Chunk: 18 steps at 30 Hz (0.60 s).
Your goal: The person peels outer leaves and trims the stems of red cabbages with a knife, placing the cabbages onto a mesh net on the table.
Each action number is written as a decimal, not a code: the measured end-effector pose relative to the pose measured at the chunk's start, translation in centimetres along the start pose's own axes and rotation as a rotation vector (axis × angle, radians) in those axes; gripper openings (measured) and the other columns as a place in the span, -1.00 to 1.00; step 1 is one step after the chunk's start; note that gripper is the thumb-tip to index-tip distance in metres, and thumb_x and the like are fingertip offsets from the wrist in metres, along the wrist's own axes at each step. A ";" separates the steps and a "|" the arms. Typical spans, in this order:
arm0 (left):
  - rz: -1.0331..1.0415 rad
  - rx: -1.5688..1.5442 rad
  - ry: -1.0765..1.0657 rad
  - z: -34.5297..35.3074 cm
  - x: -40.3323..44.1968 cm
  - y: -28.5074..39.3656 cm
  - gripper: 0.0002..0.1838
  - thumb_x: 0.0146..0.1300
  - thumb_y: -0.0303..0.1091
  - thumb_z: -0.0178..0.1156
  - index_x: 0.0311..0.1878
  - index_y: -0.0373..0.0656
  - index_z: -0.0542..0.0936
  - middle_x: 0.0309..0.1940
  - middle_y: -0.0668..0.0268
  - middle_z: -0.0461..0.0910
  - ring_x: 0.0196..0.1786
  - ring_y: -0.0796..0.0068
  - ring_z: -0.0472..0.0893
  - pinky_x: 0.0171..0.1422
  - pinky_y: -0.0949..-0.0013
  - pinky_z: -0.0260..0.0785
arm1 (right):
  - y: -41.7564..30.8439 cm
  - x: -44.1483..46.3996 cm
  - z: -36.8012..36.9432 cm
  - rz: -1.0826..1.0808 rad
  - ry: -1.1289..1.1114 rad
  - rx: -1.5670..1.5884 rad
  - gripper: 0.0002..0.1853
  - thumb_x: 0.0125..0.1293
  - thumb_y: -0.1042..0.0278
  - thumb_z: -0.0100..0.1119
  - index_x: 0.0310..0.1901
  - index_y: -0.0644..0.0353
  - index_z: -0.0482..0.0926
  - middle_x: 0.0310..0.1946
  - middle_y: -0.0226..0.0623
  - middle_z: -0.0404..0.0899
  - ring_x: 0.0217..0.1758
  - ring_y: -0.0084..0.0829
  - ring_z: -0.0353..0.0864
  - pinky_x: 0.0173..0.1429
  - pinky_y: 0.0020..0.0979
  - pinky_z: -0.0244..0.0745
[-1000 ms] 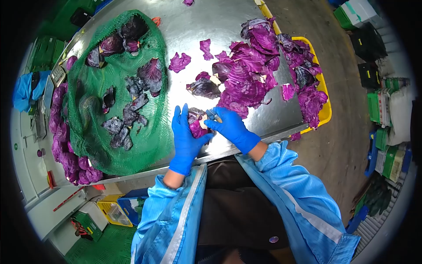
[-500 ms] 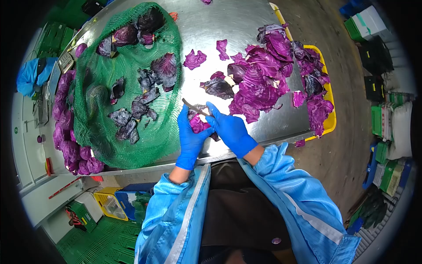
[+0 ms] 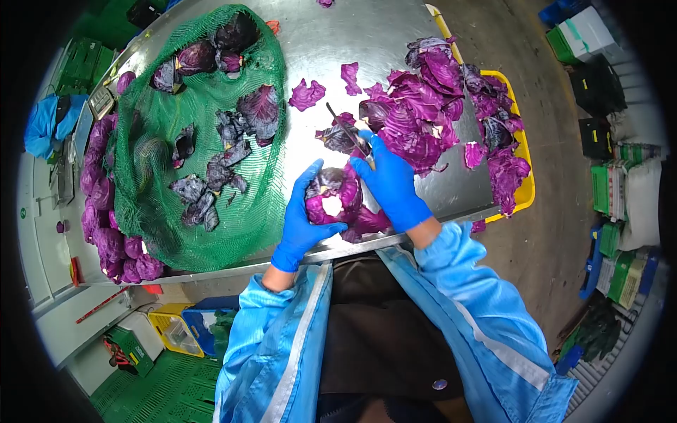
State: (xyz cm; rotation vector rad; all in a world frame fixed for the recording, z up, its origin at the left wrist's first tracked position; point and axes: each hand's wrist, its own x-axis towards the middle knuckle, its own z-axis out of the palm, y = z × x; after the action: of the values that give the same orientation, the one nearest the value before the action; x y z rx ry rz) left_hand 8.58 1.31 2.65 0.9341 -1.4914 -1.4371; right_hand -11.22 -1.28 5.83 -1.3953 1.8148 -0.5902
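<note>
A red cabbage point(image 3: 341, 185) sits at the table's near edge, its pale cut stem end facing me. My left hand point(image 3: 303, 218), in a blue glove, curls around its left side, thumb below the stem. Just right of the cabbage, my gloved right hand point(image 3: 389, 185) grips a knife point(image 3: 340, 121), whose thin dark blade points up and left, apart from the cabbage. A loose purple leaf point(image 3: 368, 223) lies between the cabbage and my right wrist. Beyond the knife is a pile of purple cabbage leaves point(image 3: 416, 106).
A green mesh sack point(image 3: 261, 190) with dark cabbages and loose leaves covers the metal table's point(image 3: 317, 56) left side. Trimmed cabbages point(image 3: 111, 243) line the left edge. A yellow crate point(image 3: 525, 194) of leaves stands against the right edge.
My right hand has moved the knife up and right, away from the cabbage. The cabbage's cut stem now shows in my left hand, and a loose leaf shows beside it.
</note>
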 end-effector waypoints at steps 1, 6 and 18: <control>-0.047 -0.002 -0.019 0.0 0.2 -0.5 0.19 -0.32 -0.34 0.63 0.45 -0.19 0.16 0.41 0.17 0.21 0.39 0.26 0.31 0.48 0.23 0.16 | -0.1 -0.1 -0.4 -0.004 0.004 -0.003 -0.42 0.24 0.05 0.26 0.26 0.06 0.43 -0.14 -0.07 0.65 -0.09 -0.07 0.66 -0.04 -0.18 0.55; -0.117 0.112 -0.152 -1.5 0.4 -3.0 0.19 -0.33 -0.42 0.59 0.45 -0.21 0.13 0.40 0.15 0.19 0.41 0.27 0.26 0.49 0.26 0.14 | 3.5 1.1 1.4 -0.488 -0.369 0.259 -0.30 0.18 0.01 0.35 0.33 0.01 0.38 0.14 -0.09 0.53 0.13 -0.17 0.59 0.14 -0.28 0.49; -0.275 0.147 0.328 1.5 -1.3 -2.4 0.00 -0.17 -0.40 0.58 0.38 -0.25 0.25 0.21 0.18 0.37 0.21 0.34 0.43 0.36 0.31 0.29 | 1.1 1.9 1.8 -0.366 -0.360 -0.123 -0.52 0.10 -0.13 0.29 -0.12 0.09 0.62 -0.37 -0.05 0.63 -0.26 -0.05 0.66 -0.18 -0.14 0.53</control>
State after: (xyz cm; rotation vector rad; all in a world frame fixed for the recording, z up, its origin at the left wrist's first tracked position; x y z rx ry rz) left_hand 7.62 2.94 0.13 1.4364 -1.2705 -1.2956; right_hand -10.73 -2.60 3.40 -1.8064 1.3389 -0.3801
